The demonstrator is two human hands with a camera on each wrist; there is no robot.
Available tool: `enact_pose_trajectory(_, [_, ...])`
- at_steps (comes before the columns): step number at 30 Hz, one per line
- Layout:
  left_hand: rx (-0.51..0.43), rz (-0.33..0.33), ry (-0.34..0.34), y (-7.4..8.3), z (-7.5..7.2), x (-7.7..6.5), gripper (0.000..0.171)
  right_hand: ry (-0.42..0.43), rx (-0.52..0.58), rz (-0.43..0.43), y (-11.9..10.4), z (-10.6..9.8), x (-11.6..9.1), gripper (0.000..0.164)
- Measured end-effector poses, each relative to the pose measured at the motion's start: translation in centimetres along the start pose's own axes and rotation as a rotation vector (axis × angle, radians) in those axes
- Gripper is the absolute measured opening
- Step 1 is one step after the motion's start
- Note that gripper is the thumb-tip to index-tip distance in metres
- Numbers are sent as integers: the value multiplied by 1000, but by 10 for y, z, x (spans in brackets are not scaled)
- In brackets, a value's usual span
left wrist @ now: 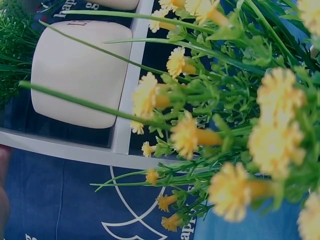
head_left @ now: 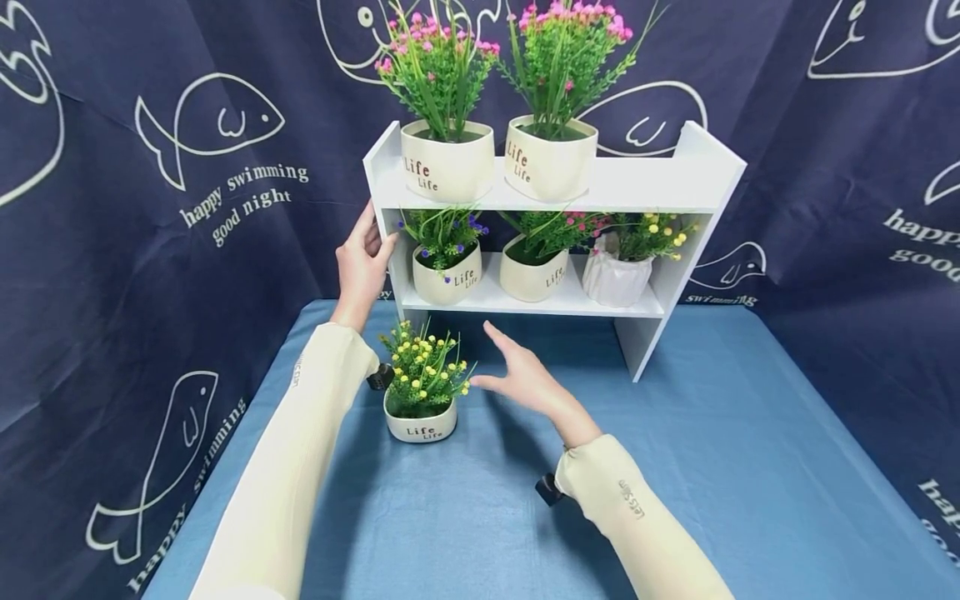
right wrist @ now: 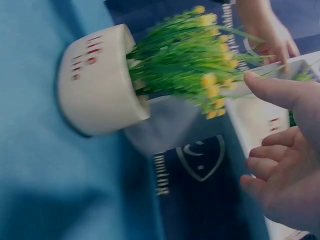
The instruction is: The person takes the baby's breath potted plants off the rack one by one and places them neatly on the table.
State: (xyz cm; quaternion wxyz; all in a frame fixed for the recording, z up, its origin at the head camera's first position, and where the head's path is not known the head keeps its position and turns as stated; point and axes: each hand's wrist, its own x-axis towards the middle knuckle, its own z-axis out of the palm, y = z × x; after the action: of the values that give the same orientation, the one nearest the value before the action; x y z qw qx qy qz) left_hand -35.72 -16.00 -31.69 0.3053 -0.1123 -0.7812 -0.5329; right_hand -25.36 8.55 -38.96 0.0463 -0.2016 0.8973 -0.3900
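Observation:
At the left side of the white shelf, my left hand holds the side panel, thumb at its front edge and fingers along the outside. My right hand is held out over the table with fingers spread and nothing in it. Just left of its thumb stands a potted plant with yellow flowers, upright on the blue cloth in a cream pot marked "Life". In the right wrist view that pot is apart from my fingers. Yellow blooms fill much of the left wrist view.
Two tall pink-flowered pots stand on the top shelf. Below them sit a blue-flowered pot, a red-flowered pot and a white ribbed pot with yellow flowers. Dark blue curtains with fish drawings surround the blue table.

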Motion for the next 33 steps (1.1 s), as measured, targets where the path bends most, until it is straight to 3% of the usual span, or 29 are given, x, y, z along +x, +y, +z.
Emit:
enact_pose_trajectory(7, [4,5,1,1,0,0,59,128,36,-18,-22,-29,-2,73])
enact_pose_trajectory(21, [9,9,3,2,0,-1,60,394,103,-95,-60,-75,-8,67])
enact_pose_trajectory(33, [8,4,4,1,0,-1,59,651,163,-177,-79,-105,-1,69])
